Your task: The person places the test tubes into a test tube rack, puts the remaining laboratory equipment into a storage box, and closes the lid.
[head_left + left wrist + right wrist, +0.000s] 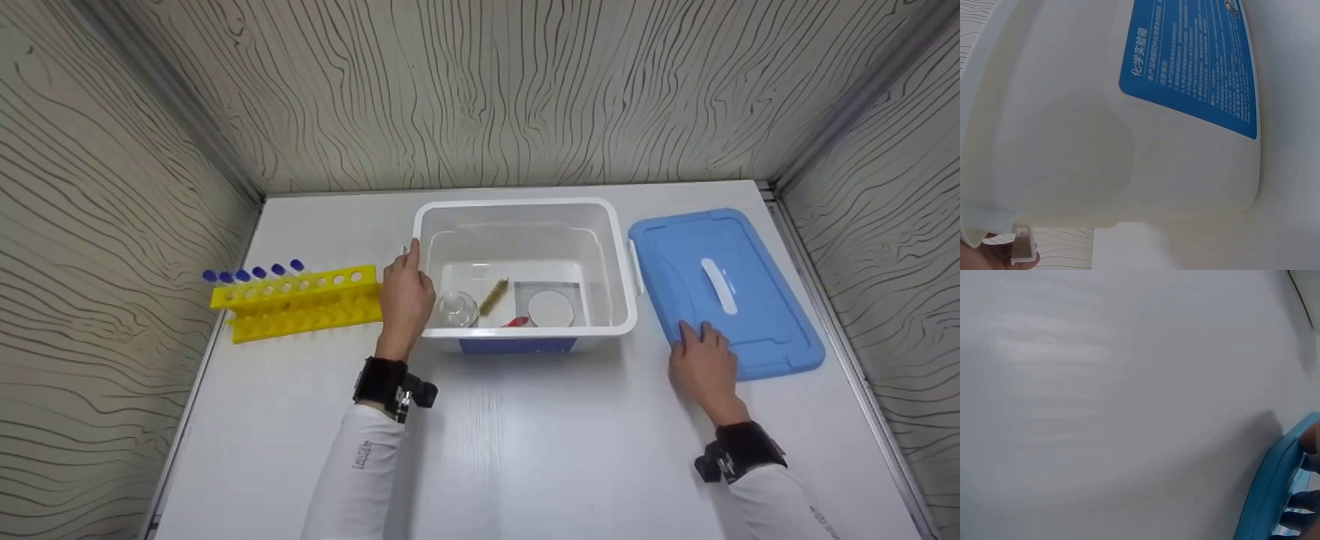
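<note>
A white plastic box (525, 333) with a blue label (1190, 62) stands uncovered on the table. Inside lie a clear glass vessel (457, 309), a bristled brush (493, 297), a small red item (517, 322) and a white round piece (551, 309). My left hand (406, 300) grips the box's left side; in the left wrist view its fingers wrap the white handle (1024, 245). To the right, a blue lid (772, 300) with a white handle lies flat. My right hand (705, 367) rests on the lid's near left edge, fingers spread over it.
Left of the box stands a yellow test tube rack (300, 325), close to my left hand. Several blue-capped tubes (259, 273) stand along its back. Patterned walls (480, 97) enclose the white table (525, 450) at the back and sides.
</note>
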`<state>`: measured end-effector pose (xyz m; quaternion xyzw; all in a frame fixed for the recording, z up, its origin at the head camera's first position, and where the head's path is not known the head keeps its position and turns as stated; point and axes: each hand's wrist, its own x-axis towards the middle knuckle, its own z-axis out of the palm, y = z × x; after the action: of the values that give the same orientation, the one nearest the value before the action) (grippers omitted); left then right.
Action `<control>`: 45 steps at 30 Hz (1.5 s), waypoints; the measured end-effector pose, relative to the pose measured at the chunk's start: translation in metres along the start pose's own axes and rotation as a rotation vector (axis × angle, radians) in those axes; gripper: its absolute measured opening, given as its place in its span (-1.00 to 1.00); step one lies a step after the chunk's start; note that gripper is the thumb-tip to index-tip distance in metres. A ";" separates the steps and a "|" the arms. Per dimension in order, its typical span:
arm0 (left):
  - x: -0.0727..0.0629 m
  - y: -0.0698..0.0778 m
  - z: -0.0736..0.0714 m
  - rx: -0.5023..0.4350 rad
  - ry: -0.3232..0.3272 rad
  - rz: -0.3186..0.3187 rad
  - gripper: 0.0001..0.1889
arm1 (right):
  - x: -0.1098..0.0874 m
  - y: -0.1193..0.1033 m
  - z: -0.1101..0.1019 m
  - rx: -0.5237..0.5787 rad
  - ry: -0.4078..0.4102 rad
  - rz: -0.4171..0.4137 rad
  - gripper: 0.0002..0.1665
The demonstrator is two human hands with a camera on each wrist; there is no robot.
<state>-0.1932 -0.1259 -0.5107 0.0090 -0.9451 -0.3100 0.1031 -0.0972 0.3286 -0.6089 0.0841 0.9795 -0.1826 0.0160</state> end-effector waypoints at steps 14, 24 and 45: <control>0.000 -0.002 0.001 0.001 0.024 0.017 -0.43 | -0.018 -0.027 -0.003 -0.052 -0.011 -0.081 -0.41; 0.000 0.000 0.000 0.005 0.013 0.003 -0.43 | -0.031 -0.049 -0.009 -0.193 -0.075 -0.185 -0.64; 0.001 0.002 0.000 0.006 -0.019 -0.030 -0.42 | 0.020 -0.003 -0.065 -0.001 -0.114 -0.074 -0.47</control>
<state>-0.1937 -0.1244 -0.5088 0.0206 -0.9468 -0.3086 0.0895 -0.1171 0.3525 -0.5481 0.0373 0.9795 -0.1872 0.0648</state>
